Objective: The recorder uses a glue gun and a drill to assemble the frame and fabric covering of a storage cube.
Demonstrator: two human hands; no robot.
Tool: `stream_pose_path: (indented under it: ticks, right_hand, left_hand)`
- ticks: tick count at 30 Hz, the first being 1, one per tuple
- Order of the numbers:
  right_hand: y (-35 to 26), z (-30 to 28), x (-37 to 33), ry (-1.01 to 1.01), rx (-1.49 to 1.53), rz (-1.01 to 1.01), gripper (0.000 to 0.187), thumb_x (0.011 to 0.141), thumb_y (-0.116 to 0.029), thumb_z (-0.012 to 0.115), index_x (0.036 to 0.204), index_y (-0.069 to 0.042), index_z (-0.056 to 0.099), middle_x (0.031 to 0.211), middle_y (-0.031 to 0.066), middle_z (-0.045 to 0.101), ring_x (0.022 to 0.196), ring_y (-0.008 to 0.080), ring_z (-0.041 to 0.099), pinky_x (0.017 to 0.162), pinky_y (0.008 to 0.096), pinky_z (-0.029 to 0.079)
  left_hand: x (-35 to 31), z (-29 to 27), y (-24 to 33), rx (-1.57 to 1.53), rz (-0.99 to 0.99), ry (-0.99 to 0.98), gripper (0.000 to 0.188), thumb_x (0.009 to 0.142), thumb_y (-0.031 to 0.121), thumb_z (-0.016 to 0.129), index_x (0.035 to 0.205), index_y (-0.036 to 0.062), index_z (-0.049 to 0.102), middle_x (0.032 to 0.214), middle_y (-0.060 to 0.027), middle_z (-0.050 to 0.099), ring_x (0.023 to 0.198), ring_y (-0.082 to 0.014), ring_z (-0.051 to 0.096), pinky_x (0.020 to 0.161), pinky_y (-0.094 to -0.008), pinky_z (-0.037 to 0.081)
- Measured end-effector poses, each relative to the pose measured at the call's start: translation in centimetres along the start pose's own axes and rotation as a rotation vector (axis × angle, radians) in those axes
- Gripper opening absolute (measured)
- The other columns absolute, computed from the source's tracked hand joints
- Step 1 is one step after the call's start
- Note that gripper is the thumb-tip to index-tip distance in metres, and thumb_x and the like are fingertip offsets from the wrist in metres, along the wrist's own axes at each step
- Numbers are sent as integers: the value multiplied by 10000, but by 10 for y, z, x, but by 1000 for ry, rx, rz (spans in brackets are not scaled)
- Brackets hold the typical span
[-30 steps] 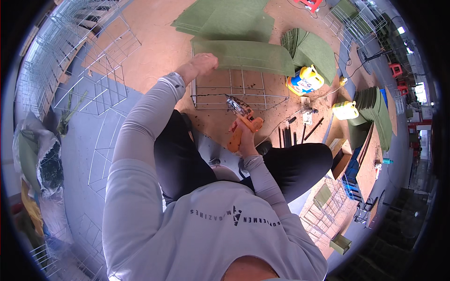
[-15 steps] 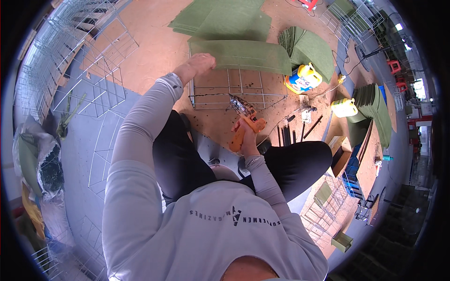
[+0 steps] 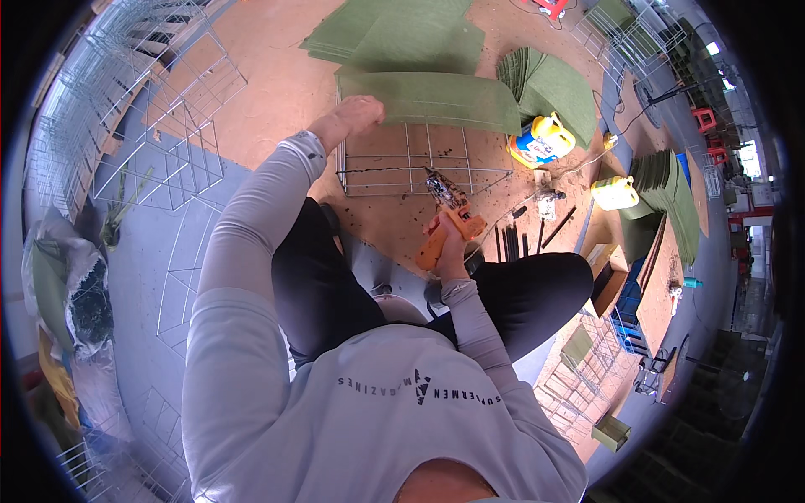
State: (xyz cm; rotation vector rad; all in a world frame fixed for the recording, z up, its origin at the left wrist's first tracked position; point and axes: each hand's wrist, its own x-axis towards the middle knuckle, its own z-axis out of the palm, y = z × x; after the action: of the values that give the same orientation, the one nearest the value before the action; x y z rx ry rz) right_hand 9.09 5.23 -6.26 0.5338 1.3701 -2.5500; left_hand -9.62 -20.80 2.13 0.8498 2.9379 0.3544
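My right hand [image 3: 454, 245] is wrapped round the grip of an orange glue gun [image 3: 453, 214], its dark, smeared nozzle pointing away from me. The tip meets a wire rack [image 3: 408, 159] lying on the brown board. A dark, glue-like line runs along one wire from the rack's left side to the tip. My left hand [image 3: 359, 115] is closed at the rack's far left, against the edge of a green felt sheet [image 3: 444, 99] that covers the rack's far part. What its fingers grip is hidden.
More green sheets [image 3: 398, 38] lie beyond, with a fanned stack [image 3: 549, 88] to the right. A yellow-and-blue jug [image 3: 543, 142] stands near black glue sticks [image 3: 511, 243] and a second yellow jug [image 3: 615, 193]. Wire frames [image 3: 172, 155] fill the left. The board's near edge [image 3: 369, 235] lies before my legs.
My right hand and the glue gun have shifted slightly right along the rack's wire, and the dark line reaches farther right. My left hand has stayed in place.
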Motion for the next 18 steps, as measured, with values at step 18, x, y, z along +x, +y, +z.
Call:
stream_pose_path:
  ticks: [18]
  right_hand:
    - [7, 6, -7, 36, -1, -2, 126, 837, -183, 547, 810, -67, 507, 671, 41, 494, 612, 170, 523, 589, 279, 434]
  left_hand:
    - [0, 0, -2, 1, 6, -2, 169, 675, 55, 596, 841, 68, 621, 881, -125, 623, 930, -292, 572, 796, -369, 462]
